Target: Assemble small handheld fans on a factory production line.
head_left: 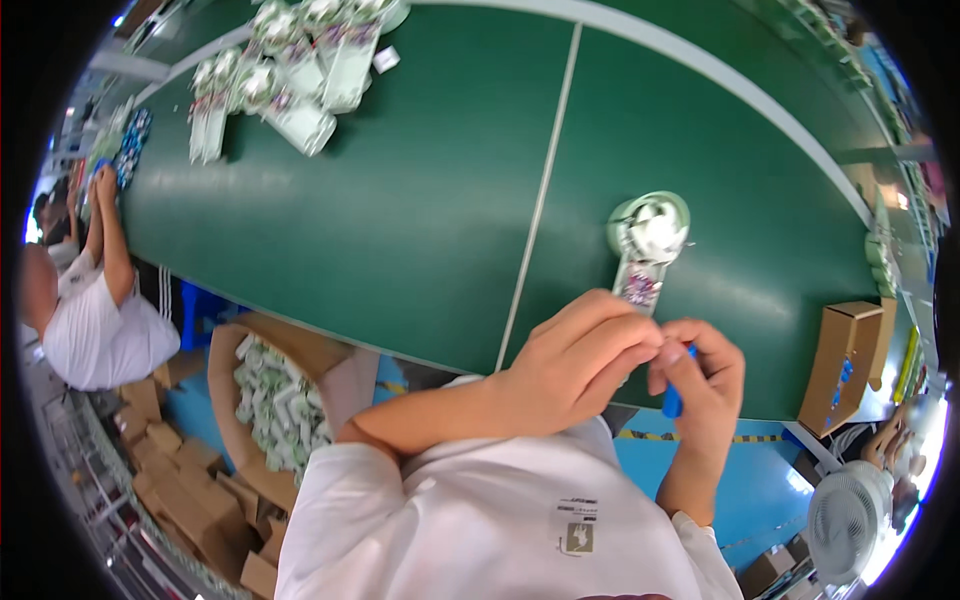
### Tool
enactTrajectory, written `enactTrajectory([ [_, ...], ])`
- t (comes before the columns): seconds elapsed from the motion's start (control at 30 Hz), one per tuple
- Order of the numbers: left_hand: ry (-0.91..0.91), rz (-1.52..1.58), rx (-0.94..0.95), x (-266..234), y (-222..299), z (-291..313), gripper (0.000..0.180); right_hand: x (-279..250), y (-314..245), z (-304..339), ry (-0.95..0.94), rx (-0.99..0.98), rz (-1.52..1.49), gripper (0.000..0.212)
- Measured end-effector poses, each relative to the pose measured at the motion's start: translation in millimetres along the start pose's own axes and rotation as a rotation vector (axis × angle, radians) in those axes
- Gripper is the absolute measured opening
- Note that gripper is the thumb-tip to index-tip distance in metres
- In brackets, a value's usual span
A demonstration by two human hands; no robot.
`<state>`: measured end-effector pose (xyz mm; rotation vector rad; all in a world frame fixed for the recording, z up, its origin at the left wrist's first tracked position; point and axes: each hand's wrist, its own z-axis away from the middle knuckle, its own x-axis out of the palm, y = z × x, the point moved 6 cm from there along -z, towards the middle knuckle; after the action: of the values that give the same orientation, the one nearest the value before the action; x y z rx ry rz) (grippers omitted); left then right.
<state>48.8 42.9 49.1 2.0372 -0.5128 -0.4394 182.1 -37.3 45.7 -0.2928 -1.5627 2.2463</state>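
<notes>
A handheld fan point(657, 228) with white blades and a pale green shell lies in front of me on the green table. Its handle is uncovered, showing small parts and wires. My left hand point(590, 355) lies across the lower handle with its fingers closed, hiding what they grip. Close beside it, my right hand point(708, 378) is closed around a blue cylindrical piece point(679, 388). The fingertips of both hands meet at the handle's lower end, and whatever is between them is too small to make out.
Several similar fans point(290, 85) lie at the table's far left. A carton point(335, 360) of pale parts stands below the left edge. To the right are an open cardboard box point(838, 365) and a standing fan point(848, 515). Another person point(100, 310) works at far left.
</notes>
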Motion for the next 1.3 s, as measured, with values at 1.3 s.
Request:
enactTrajectory([
  [1.3, -0.208, -0.291, -0.426, 22.0, -39.6, 12.5, 0.052, -35.5, 1.1, -29.5, 0.122, -0.286, 0.566, 0.006],
])
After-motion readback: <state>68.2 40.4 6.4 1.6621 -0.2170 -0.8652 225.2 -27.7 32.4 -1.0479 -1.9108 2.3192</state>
